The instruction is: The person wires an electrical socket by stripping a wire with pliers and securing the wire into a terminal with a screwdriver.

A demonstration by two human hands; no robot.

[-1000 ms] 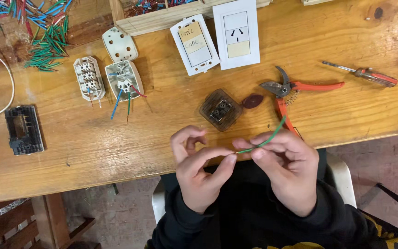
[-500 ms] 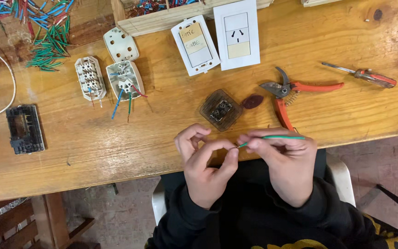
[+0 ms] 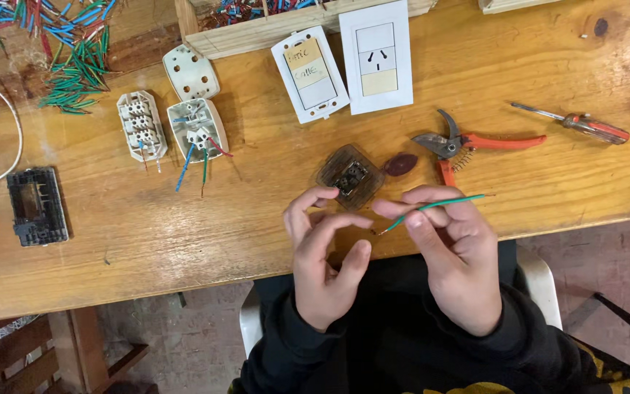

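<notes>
Near the counter's left edge lies a black frame, with a heap of cut wires at the far left corner. Further right sit two white socket bodies trailing short coloured leads. At the near edge the left hand has its grip spread, fingers loosely curled, holding nothing. Just beyond it rests a clear brown switch module. The right hand pinches a green wire between thumb and forefinger, over the near edge. Red-handled cutters and a screwdriver lie toward the right edge.
</notes>
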